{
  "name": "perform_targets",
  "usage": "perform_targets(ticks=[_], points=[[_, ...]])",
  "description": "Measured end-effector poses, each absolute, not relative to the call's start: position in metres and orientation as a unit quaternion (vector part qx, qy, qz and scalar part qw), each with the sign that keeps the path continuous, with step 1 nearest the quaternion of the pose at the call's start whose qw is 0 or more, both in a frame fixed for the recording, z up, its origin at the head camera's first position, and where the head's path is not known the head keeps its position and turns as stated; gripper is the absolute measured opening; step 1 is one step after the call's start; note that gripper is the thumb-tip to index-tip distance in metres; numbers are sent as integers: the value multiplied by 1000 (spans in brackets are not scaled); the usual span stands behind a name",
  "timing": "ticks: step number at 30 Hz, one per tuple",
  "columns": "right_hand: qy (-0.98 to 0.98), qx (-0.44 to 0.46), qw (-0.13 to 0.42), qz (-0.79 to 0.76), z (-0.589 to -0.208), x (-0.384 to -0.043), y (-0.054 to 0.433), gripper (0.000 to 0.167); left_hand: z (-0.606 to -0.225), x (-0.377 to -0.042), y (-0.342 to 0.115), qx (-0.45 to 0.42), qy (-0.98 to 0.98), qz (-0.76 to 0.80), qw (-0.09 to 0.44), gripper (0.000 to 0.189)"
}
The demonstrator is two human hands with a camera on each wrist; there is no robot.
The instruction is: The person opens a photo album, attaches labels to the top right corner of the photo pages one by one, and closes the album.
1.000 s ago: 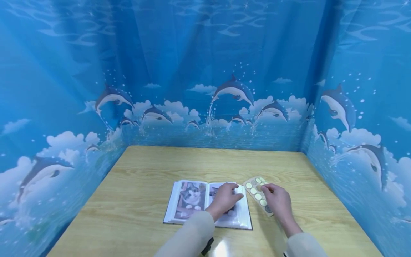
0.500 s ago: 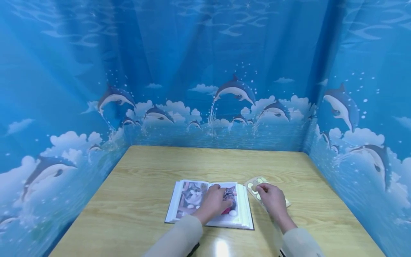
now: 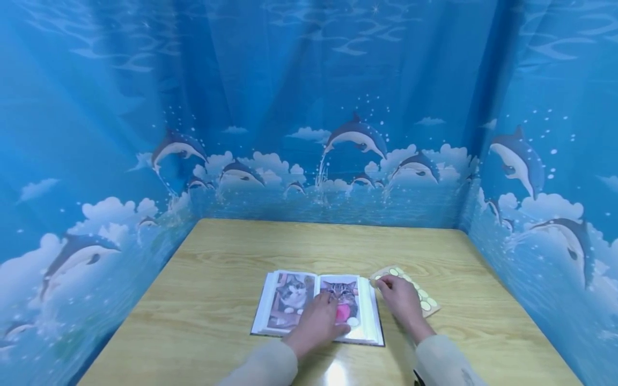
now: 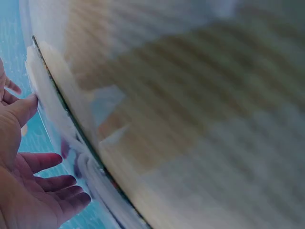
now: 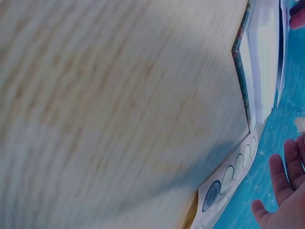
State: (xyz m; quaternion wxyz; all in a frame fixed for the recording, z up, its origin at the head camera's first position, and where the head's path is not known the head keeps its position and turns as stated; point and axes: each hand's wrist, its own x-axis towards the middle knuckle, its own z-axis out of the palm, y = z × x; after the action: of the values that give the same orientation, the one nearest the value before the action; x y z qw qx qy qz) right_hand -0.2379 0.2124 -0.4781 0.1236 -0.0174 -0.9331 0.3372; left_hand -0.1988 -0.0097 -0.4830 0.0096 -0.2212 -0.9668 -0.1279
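An open photo album (image 3: 374,327) with cat pictures on both pages lies on the table. My left hand (image 3: 314,324) rests on the lower part of its right page, fingers loosely extended; in the left wrist view the thumb (image 4: 29,107) is at the album's edge. Beyond the album's right edge, my right hand (image 3: 402,303) pinches a small round sticker (image 3: 374,282) between thumb and fingertips. The pale sticker (image 5: 300,125) shows at the border of the right wrist view. Beneath that hand lies a sticker sheet (image 3: 433,309) with rows of round pale stickers, partly hidden.
The wood-grain table (image 3: 232,252) extends around the album. A blue curtain (image 3: 270,80) printed with dolphins and clouds encloses the table at the back and both sides.
My left hand has moved left and down across the right page, uncovering its cat picture. The right hand, with the round sticker, has shifted left from over the sheet toward the album.
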Motion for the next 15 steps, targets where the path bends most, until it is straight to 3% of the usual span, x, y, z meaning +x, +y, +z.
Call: perform_targets(ticks=[15], points=[[-947, 2, 107, 303, -487, -260, 198, 20, -491, -197, -7, -200, -974, -103, -9, 85]])
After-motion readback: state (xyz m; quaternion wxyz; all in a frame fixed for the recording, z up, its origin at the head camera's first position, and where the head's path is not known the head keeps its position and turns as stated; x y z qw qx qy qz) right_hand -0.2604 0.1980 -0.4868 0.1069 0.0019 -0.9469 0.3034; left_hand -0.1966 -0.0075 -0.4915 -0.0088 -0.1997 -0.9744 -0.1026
